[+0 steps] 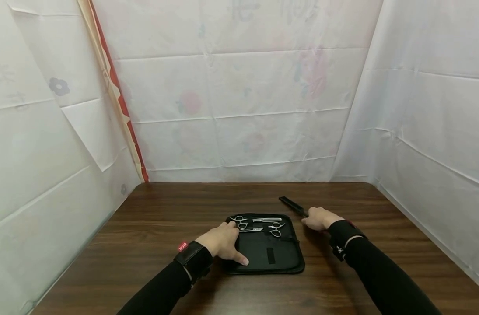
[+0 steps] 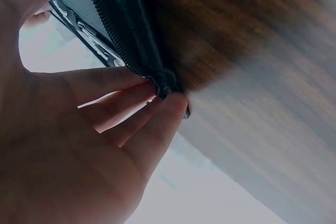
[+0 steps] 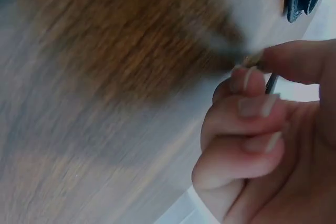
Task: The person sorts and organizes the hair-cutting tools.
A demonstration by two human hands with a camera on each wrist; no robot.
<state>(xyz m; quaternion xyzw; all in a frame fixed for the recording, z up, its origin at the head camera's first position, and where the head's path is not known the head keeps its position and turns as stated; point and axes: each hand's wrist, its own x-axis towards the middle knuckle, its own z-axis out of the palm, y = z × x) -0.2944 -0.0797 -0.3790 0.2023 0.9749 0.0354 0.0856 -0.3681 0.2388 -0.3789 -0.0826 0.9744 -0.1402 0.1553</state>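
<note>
I see the wooden table [image 1: 152, 245] bearing the open black case [image 1: 278, 260], centred. My left hand [image 1: 222, 243], fingers spread, presses its 9 o'clock edge, likely steadying it. Two scissors [image 1: 259, 225] sit strapped at 12 o'clock. My right hand [image 1: 319, 218] pinches the black comb [image 1: 292, 204] at 2 o'clock.

Left grip [image 1: 222, 241] flat, fingers spread, right grip [image 1: 319, 218] curled, pinching

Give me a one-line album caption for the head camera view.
At a wooden table, the left hand rests on an open black case holding scissors, while the right hand grips a black comb.
</note>
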